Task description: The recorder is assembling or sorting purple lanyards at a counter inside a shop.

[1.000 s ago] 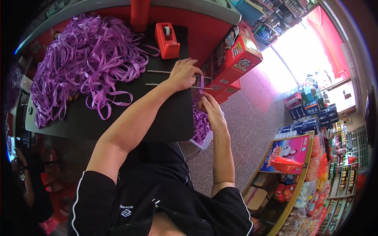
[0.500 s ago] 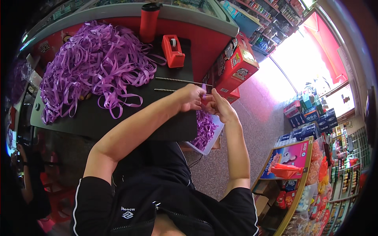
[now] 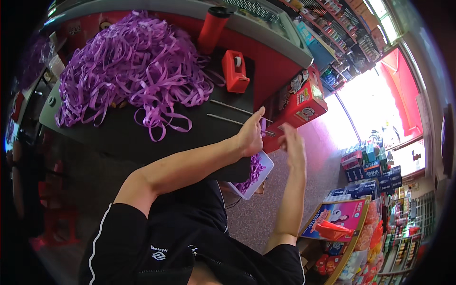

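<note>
Two thin metal rods (image 3: 225, 118) stick out side by side over the right edge of the dark table. A short purple ribbon loop (image 3: 263, 125) sits around them toward their right ends. Just left of this loop, my left hand (image 3: 249, 136) is at the rods, thumb stretched upward and other fingers partly hidden. My right hand (image 3: 294, 146) is off to the right of the rod ends, apart from the loop, its fingers smeared by motion. A big heap of purple ribbon (image 3: 137, 66) covers the table's left and back.
Below my hands a white plastic bin (image 3: 267, 170) contains purple ribbon pieces. A red tape dispenser (image 3: 236, 71) and a red tumbler (image 3: 213, 29) stand at the table's back right. Beyond the table edge is a red carton (image 3: 304, 97); a display stand (image 3: 332, 218) is at right.
My hands, together at the ribbon on the rods before, are now apart; the right has moved off to the right. The view has shifted and tilted.
</note>
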`<action>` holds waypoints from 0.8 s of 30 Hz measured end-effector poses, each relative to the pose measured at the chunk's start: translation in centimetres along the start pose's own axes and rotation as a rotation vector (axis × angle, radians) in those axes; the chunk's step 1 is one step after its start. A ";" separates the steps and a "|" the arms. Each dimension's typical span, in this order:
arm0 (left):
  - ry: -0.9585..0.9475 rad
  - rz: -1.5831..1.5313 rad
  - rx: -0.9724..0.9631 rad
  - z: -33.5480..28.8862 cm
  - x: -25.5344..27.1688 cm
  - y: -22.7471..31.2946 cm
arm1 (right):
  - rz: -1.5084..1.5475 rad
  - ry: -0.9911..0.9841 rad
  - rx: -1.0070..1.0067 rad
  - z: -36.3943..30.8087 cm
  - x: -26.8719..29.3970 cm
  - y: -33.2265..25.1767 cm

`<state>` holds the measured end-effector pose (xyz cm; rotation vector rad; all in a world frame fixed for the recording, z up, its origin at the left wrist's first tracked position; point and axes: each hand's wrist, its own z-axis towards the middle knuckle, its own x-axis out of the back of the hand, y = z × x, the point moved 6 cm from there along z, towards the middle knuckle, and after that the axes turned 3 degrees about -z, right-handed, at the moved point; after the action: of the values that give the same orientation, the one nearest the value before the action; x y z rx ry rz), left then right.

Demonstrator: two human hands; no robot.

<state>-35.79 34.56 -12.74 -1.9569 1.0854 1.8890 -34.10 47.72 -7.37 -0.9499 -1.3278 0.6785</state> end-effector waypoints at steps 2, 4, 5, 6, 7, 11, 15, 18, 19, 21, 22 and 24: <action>0.002 0.003 0.016 -0.1 -0.9 -0.3 | 0.075 0.042 0.158 0.8 0.2 -3.4; -0.054 0.014 -0.033 -0.5 -1.1 0.3 | 0.080 0.056 0.294 2.9 -1.1 -6.4; -0.086 0.014 -0.046 -0.5 -1.1 0.5 | 0.043 0.050 0.346 4.2 -2.6 -7.8; -0.121 0.012 -0.062 -0.5 -1.1 0.7 | 0.002 0.043 0.401 5.4 -4.1 -9.3; -0.191 0.001 -0.068 -0.4 -1.0 0.9 | 0.018 0.009 0.398 7.2 -6.1 -10.2; -0.067 -0.068 -0.033 -0.6 -1.6 0.3 | -0.090 -0.083 0.241 14.9 -10.9 -8.6; -0.243 -0.180 -0.032 1.6 -0.8 -0.4 | -0.115 -0.205 0.085 18.3 -13.5 -8.2; -0.228 -0.224 -0.059 1.2 -0.6 -0.5 | -0.159 -0.232 0.037 18.2 -14.3 -8.5; -0.225 -0.240 -0.058 1.1 -0.7 -0.4 | -0.155 -0.236 -0.036 17.9 -14.1 -8.7; -0.204 -0.225 -0.045 0.9 -0.6 -0.2 | -0.062 -0.258 -0.078 17.2 -14.2 -8.8; -0.191 -0.189 -0.034 0.6 -0.7 0.1 | -0.015 -0.265 -0.092 17.2 -14.0 -8.9; -0.137 -0.155 -0.038 0.0 -0.9 0.2 | -0.006 -0.240 -0.118 17.1 -12.9 -8.7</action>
<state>-35.88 34.75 -11.78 -1.8408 0.8413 1.9400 -53.76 35.57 -6.41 -0.9806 -1.5961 0.7336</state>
